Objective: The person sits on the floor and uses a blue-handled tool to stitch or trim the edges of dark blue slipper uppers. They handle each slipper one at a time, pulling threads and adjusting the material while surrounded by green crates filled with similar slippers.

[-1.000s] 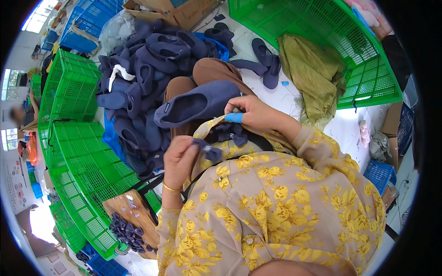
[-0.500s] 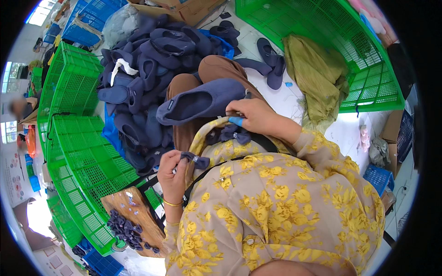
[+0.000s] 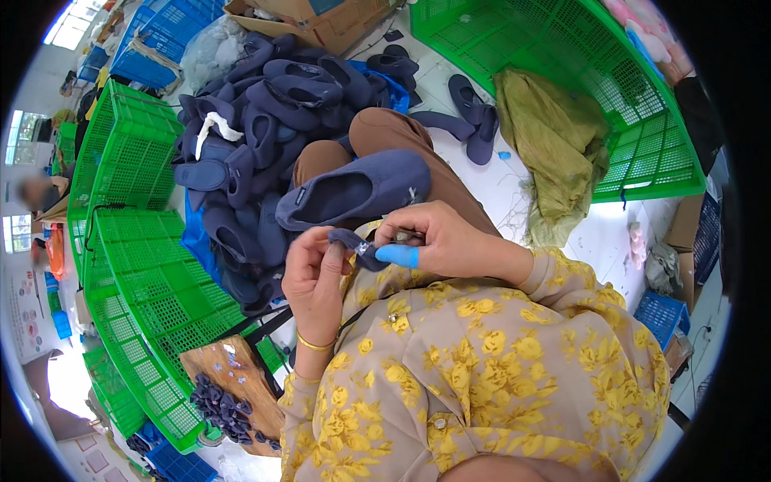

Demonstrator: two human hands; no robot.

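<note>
Over my lap, my left hand (image 3: 315, 277) pinches a small navy fabric bow (image 3: 361, 248) with a shiny piece at its middle. My right hand (image 3: 442, 241), with blue tape round one digit, is closed at the bow's right end. Something small and dark shows among its curled fingers, too hidden to name. Just beyond both hands, a navy slipper (image 3: 393, 181) rests across my knees, its toe to the right and its opening facing up. A small pale mark or thread shows near its toe.
Beyond my knees on the left lies a big heap of navy slippers (image 3: 281, 88). Green crates (image 3: 152, 281) line the left side; another green crate (image 3: 642, 153) stands far right beside an olive sack (image 3: 554, 153). A wooden board (image 3: 261, 402) at my left bears several navy bows (image 3: 221, 406).
My right hand has come away from the slipper's toe toward my left hand and now meets the bow. My left hand has raised the bow slightly. The slipper stays on my lap.
</note>
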